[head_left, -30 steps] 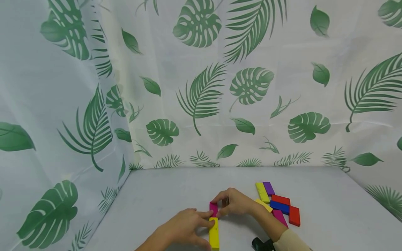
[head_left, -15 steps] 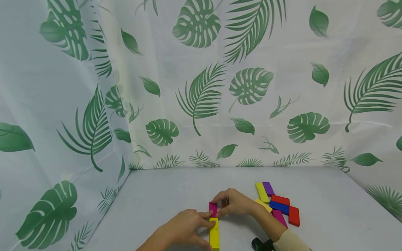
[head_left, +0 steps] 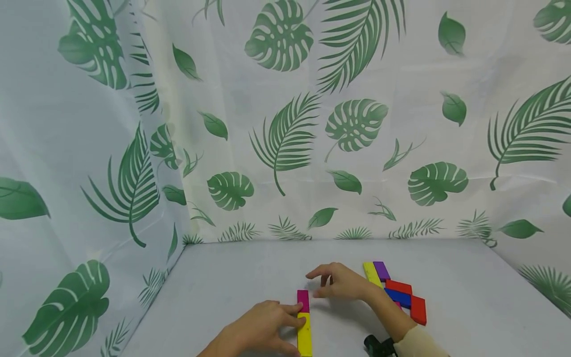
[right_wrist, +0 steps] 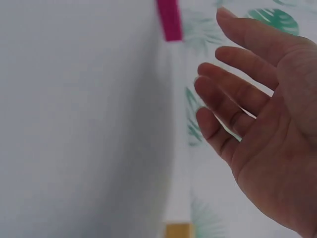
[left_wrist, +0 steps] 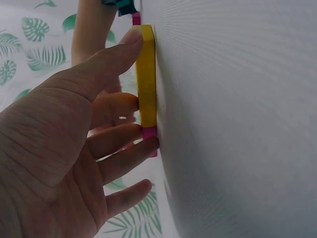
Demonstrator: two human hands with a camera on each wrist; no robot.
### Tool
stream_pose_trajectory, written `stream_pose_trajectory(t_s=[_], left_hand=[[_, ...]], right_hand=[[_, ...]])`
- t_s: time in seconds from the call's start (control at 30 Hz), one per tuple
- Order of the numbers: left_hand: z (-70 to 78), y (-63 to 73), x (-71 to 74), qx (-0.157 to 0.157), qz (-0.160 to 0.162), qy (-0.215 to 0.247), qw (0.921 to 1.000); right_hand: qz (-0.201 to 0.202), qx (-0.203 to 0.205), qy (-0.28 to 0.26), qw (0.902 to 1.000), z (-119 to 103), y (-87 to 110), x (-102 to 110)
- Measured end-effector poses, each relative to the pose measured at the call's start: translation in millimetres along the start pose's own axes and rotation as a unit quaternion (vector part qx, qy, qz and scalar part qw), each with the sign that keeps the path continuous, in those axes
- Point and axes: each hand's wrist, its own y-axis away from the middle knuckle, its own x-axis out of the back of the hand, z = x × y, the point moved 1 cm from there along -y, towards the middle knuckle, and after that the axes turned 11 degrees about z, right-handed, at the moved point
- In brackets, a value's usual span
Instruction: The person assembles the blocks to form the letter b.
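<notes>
- The step in hand looks like lining up a magenta block (head_left: 303, 300) end to end with a yellow block (head_left: 305, 337) on the desk (head_left: 232, 277); the row points at the far edge, well in from the left edge.
- The left hand (head_left: 265, 325) has its grip spread along the row, touching both blocks; light, even pressure should keep the join straight.
- The right hand (head_left: 342, 282) has its grip spread too, fingers loosely bent, pinching nothing, just beside the magenta block; best lift it well clear so no fingertip nudges that end.
- The right forearm (head_left: 390, 310) passes across the pile of blocks (head_left: 398, 297) toward the right edge; a raised wrist would be safer there.
- That forearm hides much of a second magenta block (head_left: 398, 305).
- The desk's near edge is out of view.
- In the right wrist view, a blurred magenta piece (right_wrist: 170, 21) and yellowish piece (right_wrist: 179, 230) are cut off; which blocks, I cannot tell.
</notes>
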Motion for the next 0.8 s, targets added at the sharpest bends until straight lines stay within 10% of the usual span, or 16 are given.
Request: stream_pose_trajectory(t_s=[0.3, 0.8], left_hand=[[1.4, 0.4, -2.9, 0.039, -0.016, 0.008, 0.9991], [2.6, 1.3, -4.2, 0.057, -0.025, 0.021, 0.9978]], right_hand=[[0.062, 0.021, 0.029, 0.9974, 9, 18.0, 41], [0.081, -0.057, 0.071, 0.9925, 45, 44.3, 81]])
